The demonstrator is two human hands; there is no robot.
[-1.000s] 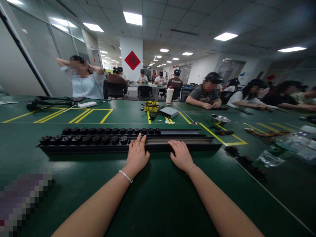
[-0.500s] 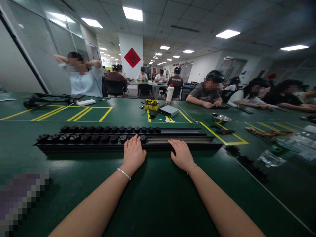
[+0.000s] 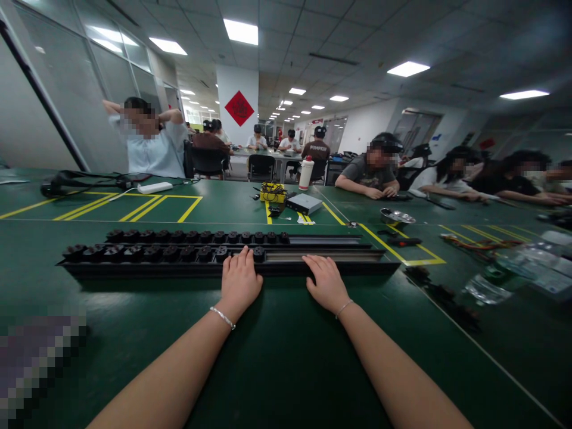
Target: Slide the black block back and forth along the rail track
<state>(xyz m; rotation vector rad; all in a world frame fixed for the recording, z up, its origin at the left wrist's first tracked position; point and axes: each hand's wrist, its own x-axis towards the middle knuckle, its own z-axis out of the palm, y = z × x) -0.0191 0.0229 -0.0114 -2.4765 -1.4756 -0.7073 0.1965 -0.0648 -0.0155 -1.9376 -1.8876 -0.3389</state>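
Note:
Two long black rails lie side by side across the green table (image 3: 277,357), each with a row of black socket modules filling its left half. My left hand (image 3: 240,280) rests on the front rail (image 3: 179,262), fingers flat and close together, with the fingertips by the last module in the row. Farther right, my right hand (image 3: 325,281) lies flat on the same rail's near edge over its empty channel. Neither hand holds anything. Nothing touches the rear rail (image 3: 322,239).
Behind the rails are a yellow box (image 3: 273,192), a grey box (image 3: 304,203), a white bottle (image 3: 306,173) and a white power strip (image 3: 155,187). To the right are a metal bowl (image 3: 397,215), small black parts (image 3: 440,292) and a lying plastic bottle (image 3: 487,285). Several people sit around.
My left hand has slid a little to the left along the front rail and its fingers have drawn together. My right hand has stayed put.

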